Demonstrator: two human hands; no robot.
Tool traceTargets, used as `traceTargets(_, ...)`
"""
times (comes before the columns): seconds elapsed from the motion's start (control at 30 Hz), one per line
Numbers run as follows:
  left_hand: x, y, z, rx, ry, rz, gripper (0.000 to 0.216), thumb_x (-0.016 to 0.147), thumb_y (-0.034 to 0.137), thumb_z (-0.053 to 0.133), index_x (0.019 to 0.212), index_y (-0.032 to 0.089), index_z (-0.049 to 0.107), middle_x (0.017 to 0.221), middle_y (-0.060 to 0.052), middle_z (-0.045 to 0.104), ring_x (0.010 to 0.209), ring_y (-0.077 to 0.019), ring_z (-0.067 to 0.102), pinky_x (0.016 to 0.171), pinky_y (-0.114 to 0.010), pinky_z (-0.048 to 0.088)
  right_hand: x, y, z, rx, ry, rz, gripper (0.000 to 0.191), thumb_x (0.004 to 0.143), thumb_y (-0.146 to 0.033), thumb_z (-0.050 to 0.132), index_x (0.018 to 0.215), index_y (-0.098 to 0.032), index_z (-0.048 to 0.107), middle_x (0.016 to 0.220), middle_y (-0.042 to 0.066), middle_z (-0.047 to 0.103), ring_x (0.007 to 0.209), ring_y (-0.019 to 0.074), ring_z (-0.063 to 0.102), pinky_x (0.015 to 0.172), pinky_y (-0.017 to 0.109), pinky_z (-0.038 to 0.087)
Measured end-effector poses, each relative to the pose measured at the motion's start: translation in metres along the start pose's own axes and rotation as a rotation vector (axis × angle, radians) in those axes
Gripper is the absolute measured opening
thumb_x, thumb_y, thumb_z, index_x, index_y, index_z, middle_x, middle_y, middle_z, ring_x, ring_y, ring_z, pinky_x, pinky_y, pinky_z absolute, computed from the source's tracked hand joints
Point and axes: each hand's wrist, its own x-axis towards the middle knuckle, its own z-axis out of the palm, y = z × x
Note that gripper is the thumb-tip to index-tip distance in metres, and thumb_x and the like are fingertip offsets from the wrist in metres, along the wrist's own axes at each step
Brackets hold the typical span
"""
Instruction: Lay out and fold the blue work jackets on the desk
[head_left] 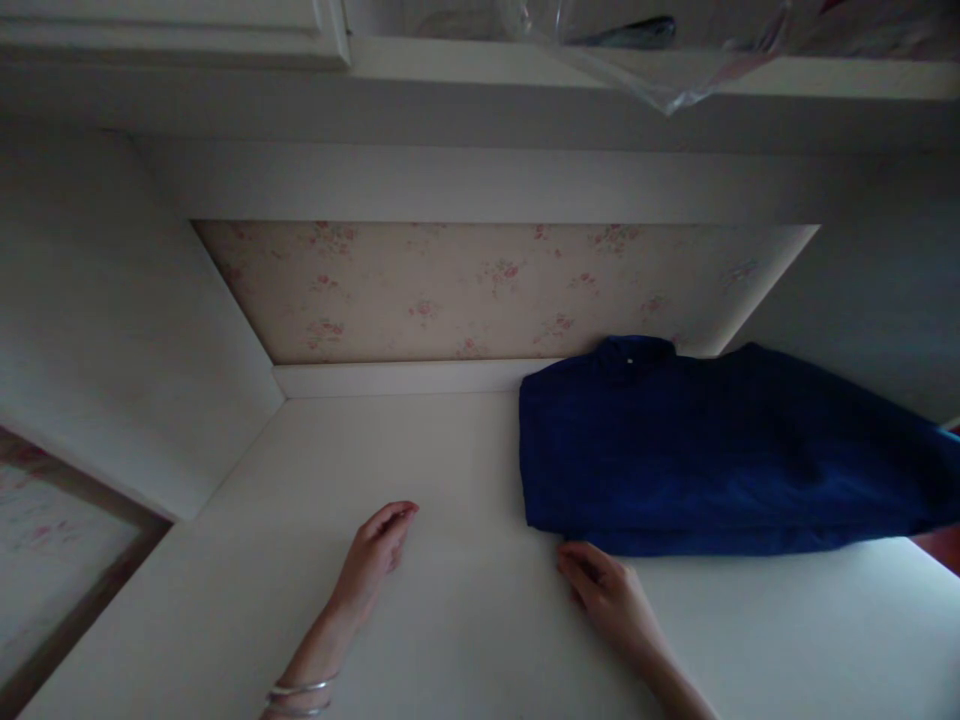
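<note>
Here's the folded blue garment (712, 450), lying flat on the white tabletop (420, 620), pushed back toward the right, its collar with a small pale button up against the low ledge under the flowered wallpaper (480, 290). It looks like soft woven cloth, light and floppy, likely to sag and come unfolded if lifted by one corner; by my judgement the near folded edge or the near left corner is the place to take it, with support under the layers. The right hand (607, 595) sits at that near left corner, fingers loosely curled, tips touching or just short of the hem; I cannot tell whether any cloth is pinched, and nothing shows in its grip. The left hand (375, 555) rests well apart from the garment on bare tabletop, fingers together and gently bent, palm down, holding nothing, with thin silver bangles (300, 692) on its wrist. Above, on a shelf (825, 75), a crumpled clear plastic bag (660, 70) hangs over the edge. The light is dim.
</note>
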Motion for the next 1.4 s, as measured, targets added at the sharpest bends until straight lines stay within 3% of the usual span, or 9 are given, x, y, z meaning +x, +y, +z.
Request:
traceTargets(0.77,0.000,-0.002,-0.001,-0.016,-0.026,0.004,0.046,0.069,0.055,0.074,0.095,0.017,0.066,0.055,0.009,0.035,0.049,-0.0073,0.025,0.044,-0.022,0.017,-0.002,-0.010,-0.003,-0.010,-0.006,0.014,0.045,0.086,-0.056,0.052,0.095,-0.017,0.071,0.058,0.001,0.060,0.053,0.0164,0.055,0.051,0.027,0.039)
traceTargets(1.1,0.002,-0.004,-0.001,0.022,-0.009,0.012,0.047,0.070,0.056,0.072,0.096,0.017,0.065,0.053,0.010,0.035,0.048,-0.0075,0.026,0.044,-0.021,0.018,-0.002,-0.002,-0.002,0.009,-0.009,-0.003,0.044,0.087,-0.056,0.053,0.096,-0.017,0.071,0.062,0.002,0.063,0.055,0.0163,0.056,0.053,0.027,0.039)
traceTargets(1.23,-0.014,0.000,0.019,0.030,-0.011,-0.014,0.046,0.072,0.057,0.067,0.098,0.018,0.065,0.055,0.010,0.038,0.048,-0.0072,0.030,0.045,-0.020,0.022,-0.005,-0.004,-0.003,0.142,-0.021,0.015,0.043,0.085,-0.057,0.059,0.096,-0.017,0.071,0.071,0.004,0.067,0.059,0.0167,0.057,0.056,0.027,0.042)
traceTargets(1.4,-0.014,0.006,0.093,0.128,-0.167,-0.028,0.047,0.076,0.057,0.065,0.101,0.017,0.066,0.072,0.000,0.063,0.063,-0.0141,0.057,0.052,-0.023,0.041,-0.008,-0.012,-0.011,0.400,-0.017,0.065,0.044,0.078,-0.058,0.067,0.092,-0.017,0.070,0.078,0.005,0.069,0.060,0.0158,0.056,0.055,0.027,0.042)
